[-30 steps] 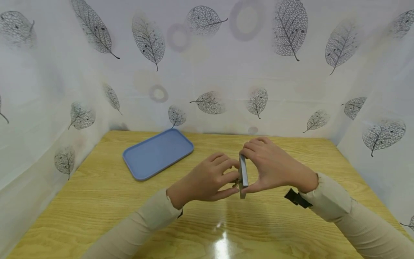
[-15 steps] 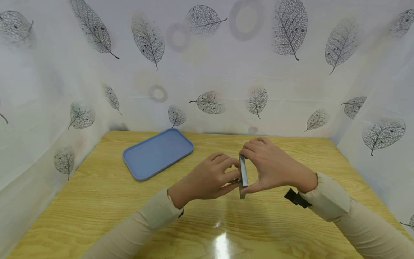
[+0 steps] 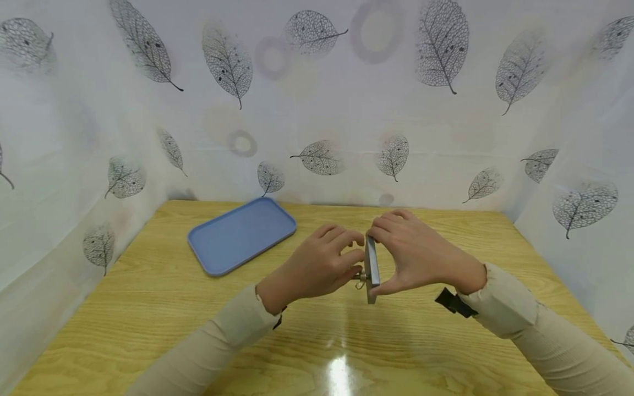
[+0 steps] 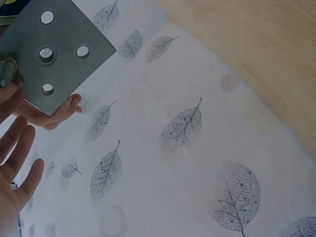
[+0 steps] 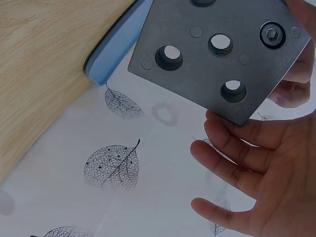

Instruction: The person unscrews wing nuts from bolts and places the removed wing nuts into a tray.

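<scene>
My right hand [image 3: 421,256] grips a square grey metal plate [image 3: 372,264] by opposite edges, holding it on end above the table. Several round holes pierce the plate, and a socket-head bolt [image 5: 272,34] sits in one near a corner, its hex recess facing the right wrist camera. The bolt's shank [image 4: 7,71] sticks out on the other side, toward my left hand [image 3: 319,264]. There, thumb and fingertips pinch the shank's end while the other fingers spread beside the plate. A small brassy ring [image 3: 360,285] hangs tilted around the shank, close to the plate.
A shallow blue tray [image 3: 240,236] lies at the back left of the wood-grain table [image 3: 396,352]. White leaf-printed cloth [image 3: 327,115] hangs behind and along both sides. A black strap [image 3: 457,303] shows at the right cuff.
My left hand has drawn slightly left from the plate, and its thumb has lifted from below toward the fingers. More of the shank and ring shows. The right hand and plate stay put.
</scene>
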`<state>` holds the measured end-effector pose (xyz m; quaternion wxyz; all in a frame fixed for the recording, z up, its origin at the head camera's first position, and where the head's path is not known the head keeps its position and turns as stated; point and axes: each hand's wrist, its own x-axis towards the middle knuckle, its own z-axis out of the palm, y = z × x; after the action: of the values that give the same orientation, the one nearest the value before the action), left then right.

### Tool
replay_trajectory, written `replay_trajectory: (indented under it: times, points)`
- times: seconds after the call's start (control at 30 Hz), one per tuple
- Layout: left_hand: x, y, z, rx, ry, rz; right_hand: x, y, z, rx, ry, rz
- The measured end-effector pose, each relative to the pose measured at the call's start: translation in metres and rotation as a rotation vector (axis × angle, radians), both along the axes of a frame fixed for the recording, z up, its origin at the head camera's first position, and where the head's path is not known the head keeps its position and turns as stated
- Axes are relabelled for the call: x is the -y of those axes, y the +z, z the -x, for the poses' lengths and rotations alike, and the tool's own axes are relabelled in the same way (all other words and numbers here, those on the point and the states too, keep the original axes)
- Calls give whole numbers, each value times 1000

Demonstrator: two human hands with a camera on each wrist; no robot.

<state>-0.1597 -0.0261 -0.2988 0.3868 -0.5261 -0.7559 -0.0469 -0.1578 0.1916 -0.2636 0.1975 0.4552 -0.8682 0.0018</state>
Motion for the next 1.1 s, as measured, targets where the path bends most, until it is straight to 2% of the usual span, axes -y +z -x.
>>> replay_trajectory:
  times: [0.33, 0.63, 0.9, 1.1]
  points:
    - [0, -1, -6, 53, -74, 35, -1, -1, 0, 1, 12, 12]
    - [0, -6, -4, 78, -58, 88, 0, -1, 0, 3, 12, 4]
    - [-1, -6, -2, 72, -54, 54, 0, -1, 0, 5, 1, -5]
    - [-1, -2, 1, 53, -20, 29, 1, -1, 1, 0, 1, -9]
